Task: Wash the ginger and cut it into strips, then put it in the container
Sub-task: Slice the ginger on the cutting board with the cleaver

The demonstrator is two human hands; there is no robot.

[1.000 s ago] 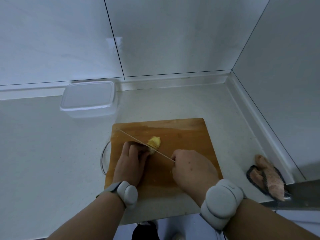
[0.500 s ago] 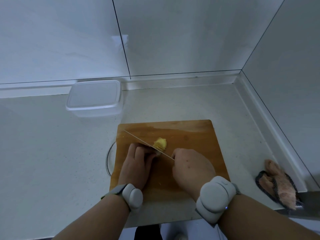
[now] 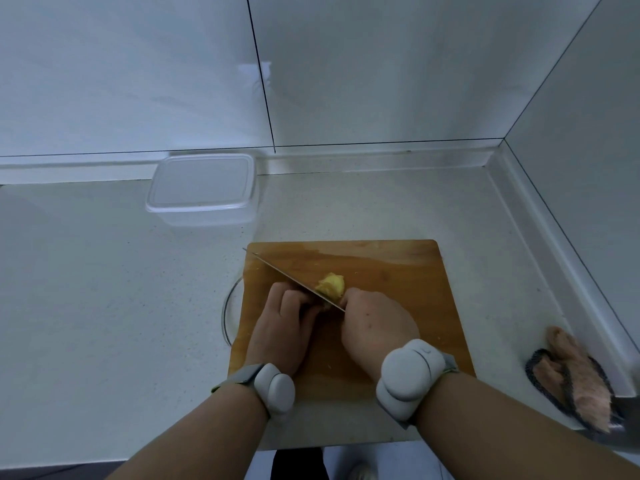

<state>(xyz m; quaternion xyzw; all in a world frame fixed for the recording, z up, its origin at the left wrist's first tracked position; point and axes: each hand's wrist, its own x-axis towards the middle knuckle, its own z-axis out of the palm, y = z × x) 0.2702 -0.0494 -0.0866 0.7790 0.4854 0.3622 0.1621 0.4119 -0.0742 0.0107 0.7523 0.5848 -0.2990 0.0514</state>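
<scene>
A yellow piece of ginger (image 3: pixel 331 285) lies on the wooden cutting board (image 3: pixel 391 268), with cut slices on the far side of the blade. My right hand (image 3: pixel 375 329) grips the handle of a knife (image 3: pixel 277 270), whose thin blade runs diagonally toward the board's far left corner and presses into the ginger. My left hand (image 3: pixel 284 323) rests on the board with curled fingers holding the uncut part of the ginger against the blade; that part is mostly hidden under the fingers. A clear plastic container (image 3: pixel 202 188) with its lid on stands at the back left by the wall.
A pinkish cloth with a dark rim (image 3: pixel 575 382) lies at the right edge of the counter. A round glass rim (image 3: pixel 229 313) peeks out from under the board's left side. Walls close the counter at the back and right.
The knife blade has worked a little further along the ginger and my right hand has shifted slightly toward it. The camera view has drifted, so everything sits a bit further right.
</scene>
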